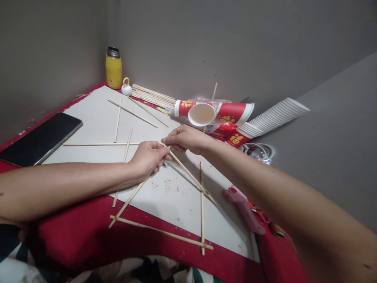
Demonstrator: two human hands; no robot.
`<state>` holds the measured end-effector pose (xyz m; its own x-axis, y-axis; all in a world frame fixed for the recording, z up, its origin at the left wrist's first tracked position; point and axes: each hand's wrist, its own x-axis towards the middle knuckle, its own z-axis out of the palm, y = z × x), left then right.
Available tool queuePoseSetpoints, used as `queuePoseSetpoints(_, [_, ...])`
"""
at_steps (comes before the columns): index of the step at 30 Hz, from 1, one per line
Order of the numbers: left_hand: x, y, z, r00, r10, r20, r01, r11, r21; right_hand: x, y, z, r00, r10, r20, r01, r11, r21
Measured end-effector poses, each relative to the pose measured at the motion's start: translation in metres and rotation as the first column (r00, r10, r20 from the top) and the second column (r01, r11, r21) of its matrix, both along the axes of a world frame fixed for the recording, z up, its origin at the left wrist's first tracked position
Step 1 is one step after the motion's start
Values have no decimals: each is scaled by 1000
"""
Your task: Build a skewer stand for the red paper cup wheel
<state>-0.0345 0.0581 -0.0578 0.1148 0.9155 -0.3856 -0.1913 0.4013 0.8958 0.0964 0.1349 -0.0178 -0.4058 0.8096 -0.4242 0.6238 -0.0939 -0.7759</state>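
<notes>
My left hand [150,157] pinches thin wooden sticks where two of them meet. One of these, a slanting stick [188,172], runs from my fingertips down to the right; the other, a lower stick [132,198], slopes down to the left. My right hand [187,139] is closed at the same meeting point, its fingertips by the stick ends; what they pinch is too small to make out. A bottom stick [161,231] and an upright stick [202,208] cross at a tan-coloured joint. Another such joint is at the lower left.
Loose sticks [132,113] lie on the white board [88,118] over a red cloth. Around it are a phone [41,137], a yellow bottle [113,70], its white lid [126,90], a stick bundle [153,96], paper cups [202,114] and a pink tool [244,208].
</notes>
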Motion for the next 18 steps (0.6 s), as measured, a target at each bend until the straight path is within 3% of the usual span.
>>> queuePoseSetpoints(4, [-1,1,-2,1000,-15,-9,15,1000,-12,-7,0,5,984,111,136,-130,982,135])
queuePoseSetpoints(13, [-1,2,3,1000,19,-9,-19,999,-49,-7,-8,-5,986,109,123,-147,921,361])
queuePoseSetpoints(18, [-1,2,4,999,-32,9,32,998,-48,-6,-12,-1,960,46,277,-176,866,468])
